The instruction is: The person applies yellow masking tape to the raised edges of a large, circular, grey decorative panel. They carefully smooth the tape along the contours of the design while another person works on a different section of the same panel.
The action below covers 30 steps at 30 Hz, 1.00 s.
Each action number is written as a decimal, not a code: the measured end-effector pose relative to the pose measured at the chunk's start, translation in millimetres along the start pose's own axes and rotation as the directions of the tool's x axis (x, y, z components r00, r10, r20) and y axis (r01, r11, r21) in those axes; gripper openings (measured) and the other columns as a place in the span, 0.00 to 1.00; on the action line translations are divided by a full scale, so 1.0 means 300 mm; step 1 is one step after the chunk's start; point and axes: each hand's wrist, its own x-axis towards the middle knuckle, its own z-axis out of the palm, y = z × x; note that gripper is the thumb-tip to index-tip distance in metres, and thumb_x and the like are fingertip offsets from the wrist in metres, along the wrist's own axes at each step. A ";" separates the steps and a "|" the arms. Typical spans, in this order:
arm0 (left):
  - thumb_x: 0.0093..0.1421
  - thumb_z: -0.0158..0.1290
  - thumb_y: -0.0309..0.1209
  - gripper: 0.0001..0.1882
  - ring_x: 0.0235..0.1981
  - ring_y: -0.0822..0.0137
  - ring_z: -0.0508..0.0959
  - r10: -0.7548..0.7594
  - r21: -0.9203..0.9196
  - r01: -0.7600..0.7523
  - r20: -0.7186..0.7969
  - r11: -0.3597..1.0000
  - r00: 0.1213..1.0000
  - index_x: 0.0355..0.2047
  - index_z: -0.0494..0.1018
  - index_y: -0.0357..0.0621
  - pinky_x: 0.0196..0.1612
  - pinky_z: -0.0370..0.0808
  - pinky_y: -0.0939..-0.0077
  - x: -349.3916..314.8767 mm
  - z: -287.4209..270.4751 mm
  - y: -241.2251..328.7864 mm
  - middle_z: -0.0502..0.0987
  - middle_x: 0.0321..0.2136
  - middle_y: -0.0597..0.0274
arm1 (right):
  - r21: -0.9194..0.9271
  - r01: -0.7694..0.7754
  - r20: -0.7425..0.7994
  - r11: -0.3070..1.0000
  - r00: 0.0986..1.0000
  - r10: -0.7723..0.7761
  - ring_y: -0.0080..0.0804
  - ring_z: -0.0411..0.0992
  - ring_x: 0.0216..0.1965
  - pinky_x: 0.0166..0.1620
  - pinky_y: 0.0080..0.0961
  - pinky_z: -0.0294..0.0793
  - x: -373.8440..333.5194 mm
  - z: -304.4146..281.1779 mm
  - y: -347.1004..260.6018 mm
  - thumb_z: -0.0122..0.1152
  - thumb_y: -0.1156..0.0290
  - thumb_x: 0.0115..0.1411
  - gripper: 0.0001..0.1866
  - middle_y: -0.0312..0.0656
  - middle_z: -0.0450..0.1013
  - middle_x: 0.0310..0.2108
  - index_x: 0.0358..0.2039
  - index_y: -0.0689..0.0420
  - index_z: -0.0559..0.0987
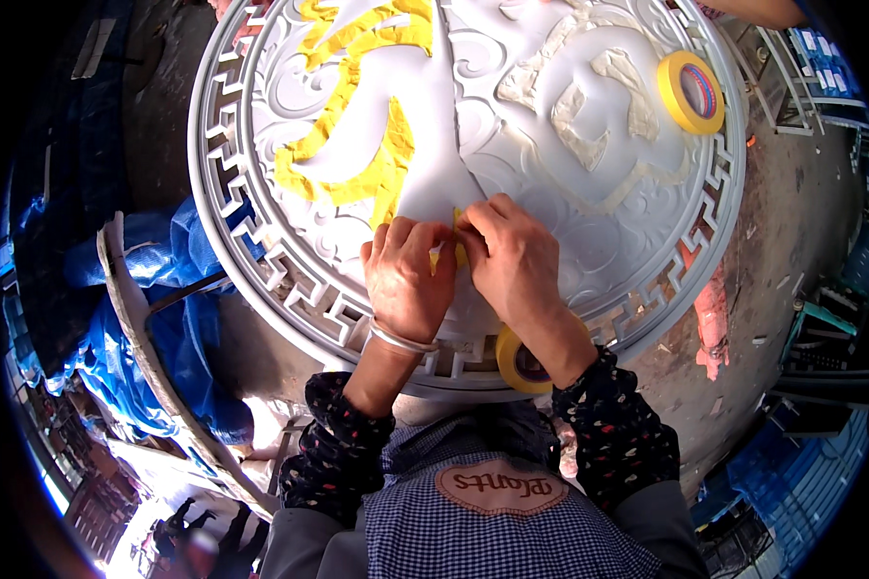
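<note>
A large round white relief panel [521, 183] with a key-pattern border lies in front of me. Crinkled yellow tape [309, 179] outlines a raised figure on its left half. Paler tape [521, 85] edges another raised shape on the right half. Over the panel's lower middle, my left hand [410, 275] and my right hand [512, 256] are close together, fingertips pinched on a small yellow tape strip [457, 220]. The fingers partly hide the strip. One yellow tape roll [510, 359] lies at the near rim, partly behind my right wrist. Another tape roll [664, 89] rests on the right rim.
Another person's arm [758, 10] shows at the far right edge of the panel. Blue tarpaulin [183, 338] and a curved wooden piece [130, 299] are on the left. To the right, a pink wrapped support [713, 323] sticks out from under the panel, above the concrete floor [772, 232].
</note>
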 end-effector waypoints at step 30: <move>0.48 0.63 0.19 0.14 0.39 0.52 0.76 0.163 0.064 -0.160 -0.043 0.985 0.986 0.35 0.75 0.44 0.45 0.73 0.58 -0.220 -0.113 -0.048 0.76 0.35 0.56 | 0.010 -0.106 0.042 0.994 0.994 0.106 0.46 0.77 0.33 0.35 0.40 0.73 0.024 0.018 -0.018 0.66 0.81 0.56 0.09 0.39 0.74 0.30 0.31 0.56 0.73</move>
